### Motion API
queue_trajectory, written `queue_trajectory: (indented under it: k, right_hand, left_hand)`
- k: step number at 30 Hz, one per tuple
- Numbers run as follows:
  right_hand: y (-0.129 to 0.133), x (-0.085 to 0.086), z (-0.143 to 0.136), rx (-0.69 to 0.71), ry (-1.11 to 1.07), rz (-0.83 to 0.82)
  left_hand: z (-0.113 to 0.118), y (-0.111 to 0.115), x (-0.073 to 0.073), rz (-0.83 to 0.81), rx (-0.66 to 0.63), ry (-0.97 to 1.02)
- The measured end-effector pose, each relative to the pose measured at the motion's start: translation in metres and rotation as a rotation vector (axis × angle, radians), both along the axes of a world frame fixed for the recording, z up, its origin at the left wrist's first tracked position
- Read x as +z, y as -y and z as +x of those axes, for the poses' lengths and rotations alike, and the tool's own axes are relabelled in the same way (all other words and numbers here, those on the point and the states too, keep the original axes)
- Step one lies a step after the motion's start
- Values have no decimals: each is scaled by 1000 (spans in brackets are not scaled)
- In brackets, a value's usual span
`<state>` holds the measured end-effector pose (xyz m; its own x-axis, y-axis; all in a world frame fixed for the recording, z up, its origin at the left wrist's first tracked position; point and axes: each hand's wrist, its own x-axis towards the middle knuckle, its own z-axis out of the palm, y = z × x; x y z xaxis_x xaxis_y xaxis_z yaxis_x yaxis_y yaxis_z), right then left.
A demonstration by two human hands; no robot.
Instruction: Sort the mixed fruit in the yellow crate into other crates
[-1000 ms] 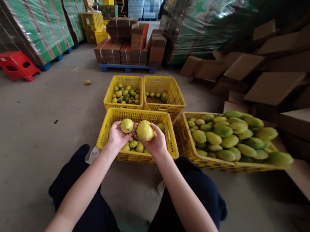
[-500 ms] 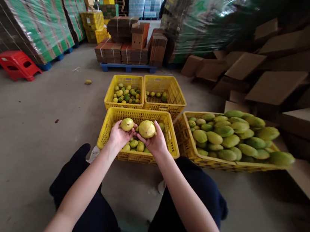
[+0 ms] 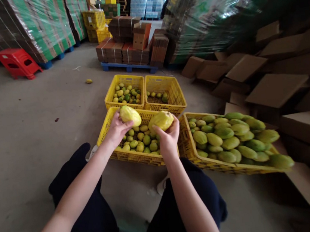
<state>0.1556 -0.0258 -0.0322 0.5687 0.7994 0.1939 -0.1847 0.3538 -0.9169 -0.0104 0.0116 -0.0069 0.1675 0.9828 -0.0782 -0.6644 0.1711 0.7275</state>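
Over the near yellow crate, my left hand is closed around a yellow-green fruit. My right hand grips a second, lumpy yellow-green fruit, thumb on its near side, above the crate's right part. Many smaller green-yellow fruits lie in the crate below. The two held fruits are apart from each other. A wider crate to the right is heaped with larger greenish fruits.
Two yellow crates with small fruits stand just beyond. Flattened cartons sit on a blue pallet. Cardboard boxes are piled at the right. A red stool and one loose fruit are on the floor at the left.
My hands have moved apart, the right one rightward with its fruit. Both fruits are turned to show their long sides, and more of the small fruits below are visible.
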Motion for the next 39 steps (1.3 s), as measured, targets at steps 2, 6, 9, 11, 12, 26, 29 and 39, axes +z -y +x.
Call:
queue_trajectory:
  k: [2, 6, 9, 11, 12, 26, 29, 39]
  right_hand:
    - [4, 2, 0, -60, 221, 68]
    - [8, 0, -6, -49, 434, 124]
    - [7, -4, -10, -7, 438, 131]
    - [6, -6, -11, 2, 448, 137]
    - [5, -7, -11, 0, 468, 142]
    - [7, -7, -7, -141, 772, 199]
    - [7, -10, -7, -158, 794, 227]
    - [9, -3, -10, 27, 406, 84]
  left_hand:
    - [-2, 3, 4, 122, -21, -127]
    - [-3, 9, 7, 258, -59, -310]
    - [-4, 8, 1, 311, -33, -409]
    - [-5, 5, -4, 346, -13, -466]
    - [-6, 4, -6, 359, -9, -484]
    - [-6, 3, 1, 327, 47, -440]
    - [-5, 4, 1, 364, 97, -460]
    - [-5, 2, -4, 138, 21, -294]
